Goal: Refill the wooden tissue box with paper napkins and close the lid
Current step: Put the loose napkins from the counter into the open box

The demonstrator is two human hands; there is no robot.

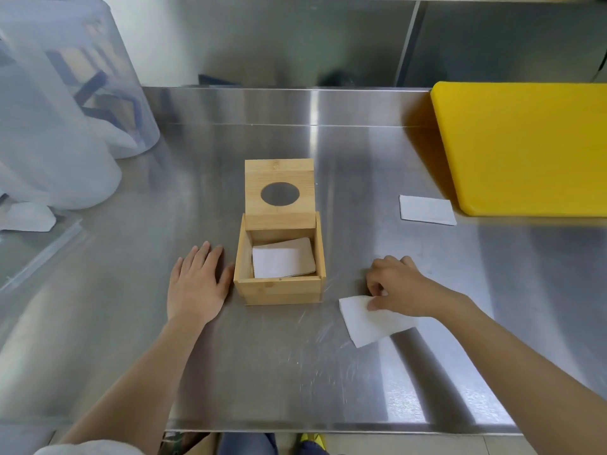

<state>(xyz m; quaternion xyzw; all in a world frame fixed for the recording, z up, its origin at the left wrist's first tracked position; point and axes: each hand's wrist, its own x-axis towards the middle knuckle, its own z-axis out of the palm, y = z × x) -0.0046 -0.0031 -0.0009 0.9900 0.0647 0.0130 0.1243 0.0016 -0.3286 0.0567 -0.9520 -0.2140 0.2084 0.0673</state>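
Observation:
The wooden tissue box (279,290) stands at the middle of the steel counter, its lid (279,192) with an oval hole tipped up and back. Inside lies a folded white napkin (283,261), a little askew. My left hand (197,284) rests flat on the counter, fingers together, its thumb against the box's left side. To the right of the box, my right hand (399,287) pinches the upper edge of another white napkin (368,320) that lies on the counter. A third napkin (427,210) lies farther back on the right.
A yellow cutting board (525,146) fills the back right corner. Clear plastic containers and bags (59,119) crowd the left side, with a clear lid (36,257) beside them. The counter's front edge (328,428) runs close to my body. A steel wall rises behind.

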